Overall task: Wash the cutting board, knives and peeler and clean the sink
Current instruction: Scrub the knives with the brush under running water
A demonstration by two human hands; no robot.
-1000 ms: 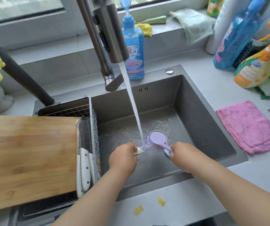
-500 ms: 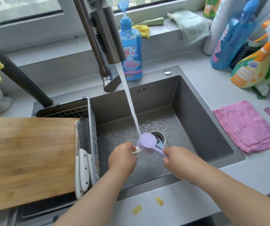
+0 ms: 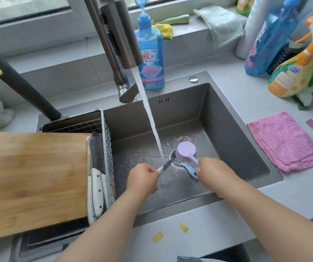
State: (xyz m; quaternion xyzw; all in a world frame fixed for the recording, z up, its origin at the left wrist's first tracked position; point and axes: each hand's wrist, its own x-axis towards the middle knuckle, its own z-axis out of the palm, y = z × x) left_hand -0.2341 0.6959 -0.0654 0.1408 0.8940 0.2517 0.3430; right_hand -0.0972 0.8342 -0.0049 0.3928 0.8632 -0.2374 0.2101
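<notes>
- Steel sink (image 3: 233, 140) held both hands under the running water (image 3: 148, 114).
- Left hand (image 3: 142, 181) had its fingers wrapped tight around a small knife (image 3: 164, 166), blade angled into the stream.
- Right hand (image 3: 213, 172) gripped a lilac brush (image 3: 186, 151) over the drain.
- Blue peeler (image 3: 189, 170) lay on the sink floor.
- Wooden cutting board (image 3: 33, 178) rested over the rack at left, white-handled knives (image 3: 97, 193) beside it.

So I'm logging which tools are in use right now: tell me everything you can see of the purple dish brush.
The purple dish brush looks like smooth lilac plastic: a round head with a short handle running down into the right hand, which grips it. The head's flat back faces the camera, so the bristles are hidden. It is held above the sink drain, just right of the water stream, clear of the knife in the left hand. A pale blue tool lies below it.
</notes>
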